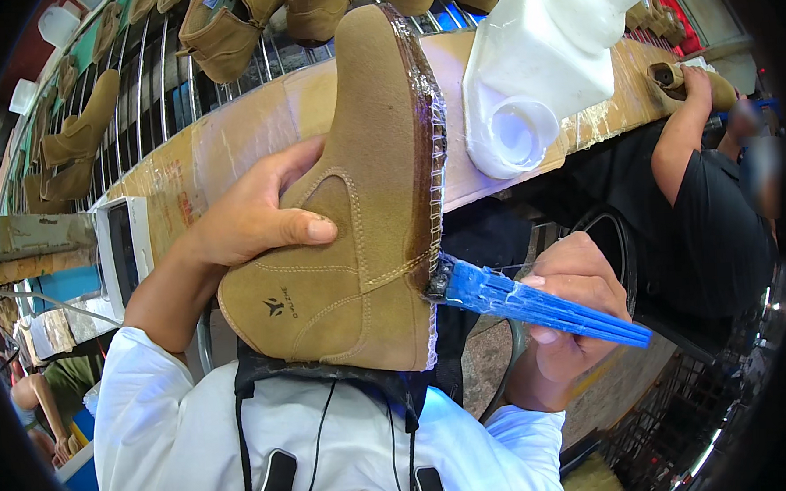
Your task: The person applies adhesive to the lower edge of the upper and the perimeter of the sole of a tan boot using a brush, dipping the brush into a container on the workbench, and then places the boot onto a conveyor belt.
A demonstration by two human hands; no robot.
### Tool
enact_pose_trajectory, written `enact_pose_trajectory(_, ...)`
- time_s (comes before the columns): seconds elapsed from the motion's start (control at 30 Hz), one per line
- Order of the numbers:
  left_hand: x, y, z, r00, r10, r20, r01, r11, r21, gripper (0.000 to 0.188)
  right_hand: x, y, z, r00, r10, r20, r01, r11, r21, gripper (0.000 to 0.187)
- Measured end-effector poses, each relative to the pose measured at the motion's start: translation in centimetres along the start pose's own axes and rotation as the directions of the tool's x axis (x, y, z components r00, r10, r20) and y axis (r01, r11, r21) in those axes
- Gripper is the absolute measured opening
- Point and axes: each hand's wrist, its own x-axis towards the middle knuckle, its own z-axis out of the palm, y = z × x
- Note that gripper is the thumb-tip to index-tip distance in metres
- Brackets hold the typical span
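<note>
A tan suede boot upper (324,275) is turned on its side in front of me, its toe pointing away and its stitched bottom edge facing right. My left hand (264,212) is closed round it, with the thumb lying on the near side. Between the fingers of my right hand (579,281) is a blue-handled brush (527,301). Its dark bristles touch the stitched edge near the heel half. A wet, shiny dark band (421,95) runs along that edge from the toe down to the brush.
A white plastic bottle (535,72) with a round side opening stands on the cardboard-covered bench (290,105). Several tan boot uppers (217,42) rest on a metal rack beyond. At the right, another person (715,196) handles a boot.
</note>
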Motion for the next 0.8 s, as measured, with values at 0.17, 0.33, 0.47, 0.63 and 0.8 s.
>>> enact_pose_trajectory(0.17, 0.1, -0.3, 0.1, 1.000, -0.015, 0.009, 0.015, 1.000, 0.017, 0.096, 0.8, 0.0, 0.7, 0.998, -0.055, -0.004, 0.055, 0.996, -0.075, 0.025)
enact_pose_trajectory(0.33, 0.2, -0.4, 0.2, 1.000, -0.005, 0.012, 0.004, 1.000, 0.016, 0.095, 1.0, 0.0, 0.9, 0.997, -0.068, -0.020, 0.064, 0.986, -0.152, 0.025)
enact_pose_trajectory(0.47, 0.4, -0.5, 0.3, 1.000, 0.005, 0.026, -0.005, 1.000, 0.013, 0.094, 0.7, 0.1, 0.9, 0.998, -0.045, -0.031, 0.038, 0.978, -0.207, 0.024)
enact_pose_trajectory(0.63, 0.4, -0.7, 0.2, 0.999, 0.037, -0.018, -0.035, 0.998, 0.060, 0.094, 0.3, 0.2, 1.1, 0.998, -0.046, -0.042, 0.034, 0.967, -0.252, 0.025)
enact_pose_trajectory(0.8, 0.4, -0.7, 0.2, 0.999, 0.032, -0.028, -0.029, 0.996, 0.083, 0.094, -0.2, 2.5, 0.8, 0.971, -0.147, -0.191, 0.105, 0.971, -0.213, 0.025)
